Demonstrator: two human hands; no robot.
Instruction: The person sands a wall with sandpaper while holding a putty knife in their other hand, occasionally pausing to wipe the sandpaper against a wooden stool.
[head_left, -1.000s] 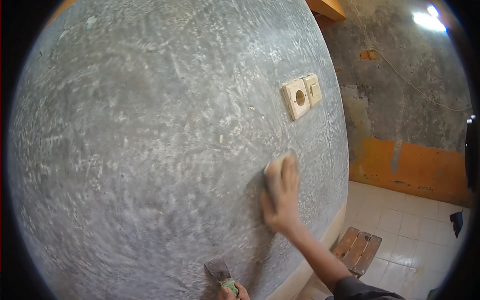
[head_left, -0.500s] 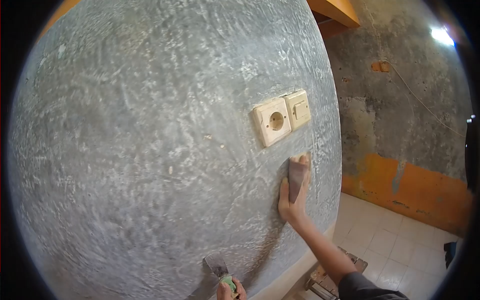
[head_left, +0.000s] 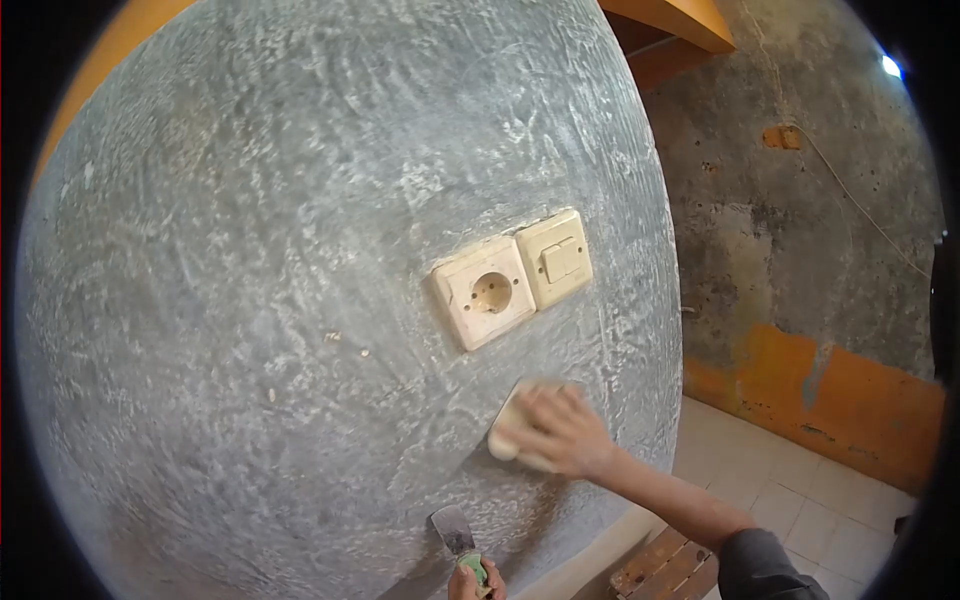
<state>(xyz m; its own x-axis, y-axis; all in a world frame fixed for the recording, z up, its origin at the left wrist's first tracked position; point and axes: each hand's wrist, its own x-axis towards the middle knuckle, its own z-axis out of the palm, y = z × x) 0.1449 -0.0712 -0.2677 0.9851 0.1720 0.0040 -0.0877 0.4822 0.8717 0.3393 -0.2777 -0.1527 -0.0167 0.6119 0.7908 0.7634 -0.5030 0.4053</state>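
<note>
My right hand [head_left: 560,430], slightly blurred, presses a pale flat pad [head_left: 510,430] against the grey textured wall [head_left: 300,200], below the outlets. At the bottom centre my left hand [head_left: 477,582] is closed around the green handle of a putty knife [head_left: 455,532], its metal blade pointing up near the wall. A cream power socket [head_left: 488,293] and a cream light switch [head_left: 556,260] sit side by side on the wall above my right hand.
A wooden slatted stool [head_left: 662,568] stands at the lower right on the tiled floor [head_left: 770,480]. Behind it is another wall, grey above and orange below [head_left: 860,400], with a cable [head_left: 850,195] hanging from an orange box [head_left: 782,137].
My right hand has moved left and down from the switch, and turned with its back toward me. The view has shifted, so the socket and switch appear larger and farther left.
</note>
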